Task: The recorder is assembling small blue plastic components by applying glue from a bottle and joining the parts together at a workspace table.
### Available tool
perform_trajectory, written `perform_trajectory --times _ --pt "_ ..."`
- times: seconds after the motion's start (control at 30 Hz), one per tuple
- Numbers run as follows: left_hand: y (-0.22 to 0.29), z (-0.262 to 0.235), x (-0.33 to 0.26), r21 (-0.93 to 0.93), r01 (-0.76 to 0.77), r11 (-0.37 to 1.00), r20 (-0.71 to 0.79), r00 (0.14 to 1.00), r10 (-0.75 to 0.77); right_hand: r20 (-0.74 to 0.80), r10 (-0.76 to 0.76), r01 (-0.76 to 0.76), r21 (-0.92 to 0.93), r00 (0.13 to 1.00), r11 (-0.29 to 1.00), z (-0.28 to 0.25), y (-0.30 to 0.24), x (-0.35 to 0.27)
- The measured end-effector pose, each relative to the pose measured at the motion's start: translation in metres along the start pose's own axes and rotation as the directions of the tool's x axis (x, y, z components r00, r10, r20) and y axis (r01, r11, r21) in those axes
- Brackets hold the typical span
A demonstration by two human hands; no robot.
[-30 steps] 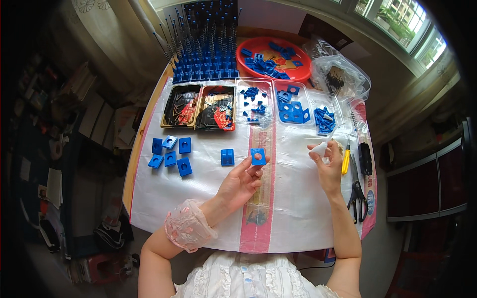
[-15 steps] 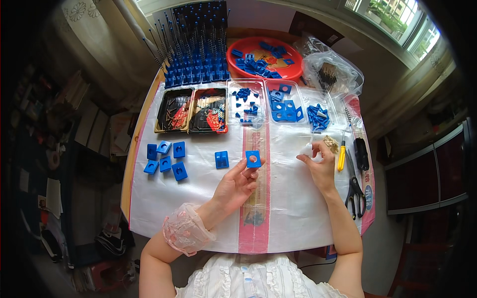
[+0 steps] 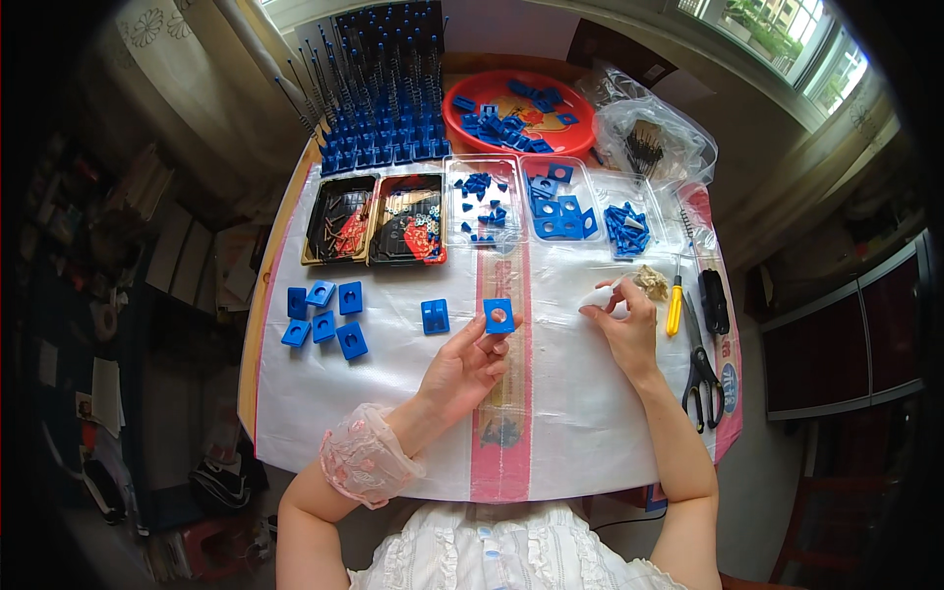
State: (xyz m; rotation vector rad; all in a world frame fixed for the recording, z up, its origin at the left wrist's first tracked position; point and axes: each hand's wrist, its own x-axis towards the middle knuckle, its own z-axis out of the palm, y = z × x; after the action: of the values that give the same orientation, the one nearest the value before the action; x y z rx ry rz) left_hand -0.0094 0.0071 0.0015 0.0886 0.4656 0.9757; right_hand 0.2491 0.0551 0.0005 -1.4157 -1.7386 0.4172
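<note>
My left hand (image 3: 470,362) holds a small blue square block with a round hole (image 3: 499,316) between thumb and fingertips, just above the white plastic table cover (image 3: 393,413). My right hand (image 3: 621,329) is closed on a small white object (image 3: 596,296) to the right of it. A second blue block (image 3: 435,316) lies flat just left of the held one. Several more blue blocks (image 3: 324,318) lie in a group at the left of the cover.
Two black trays (image 3: 379,218) and clear trays (image 3: 536,202) of small parts stand behind. A red dish (image 3: 518,111) of blue pieces, a blue rack of rods (image 3: 379,88) and a plastic bag (image 3: 649,133) stand farther back. A yellow-handled screwdriver (image 3: 675,307) and scissors (image 3: 702,369) lie at right.
Both hands stay in nearly the same places over the cover. The head view has shifted slightly, and the left hand still holds the blue block.
</note>
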Motion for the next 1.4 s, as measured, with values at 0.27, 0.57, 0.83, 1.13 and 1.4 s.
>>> perform_trajectory --times 0.27,0.57,0.83,1.13,1.4 --pt "-0.003 0.001 -0.001 0.058 -0.011 0.998 0.017 1.000 0.010 -0.024 0.053 -0.052 0.016 0.998 0.998 0.003 0.003 0.002" --pt "-0.004 0.002 0.000 0.086 -0.013 0.996 0.047 0.999 0.009 -0.071 0.017 -0.016 0.016 0.997 1.000 -0.005 -0.004 0.002" --pt "-0.001 0.003 -0.004 0.065 -0.025 0.998 0.018 1.000 0.024 0.177 0.058 -0.062 0.020 0.983 0.998 -0.047 -0.043 0.002" --pt "-0.011 0.011 -0.013 0.031 0.048 0.998 0.102 0.993 -0.051 0.406 -0.036 -0.261 0.650 0.913 0.713 0.022 -0.055 -0.040" --pt "-0.026 0.011 -0.019 0.100 0.106 0.989 0.151 0.981 -0.120 0.530 -0.033 -0.475 0.785 0.847 0.398 0.023 -0.073 -0.041"
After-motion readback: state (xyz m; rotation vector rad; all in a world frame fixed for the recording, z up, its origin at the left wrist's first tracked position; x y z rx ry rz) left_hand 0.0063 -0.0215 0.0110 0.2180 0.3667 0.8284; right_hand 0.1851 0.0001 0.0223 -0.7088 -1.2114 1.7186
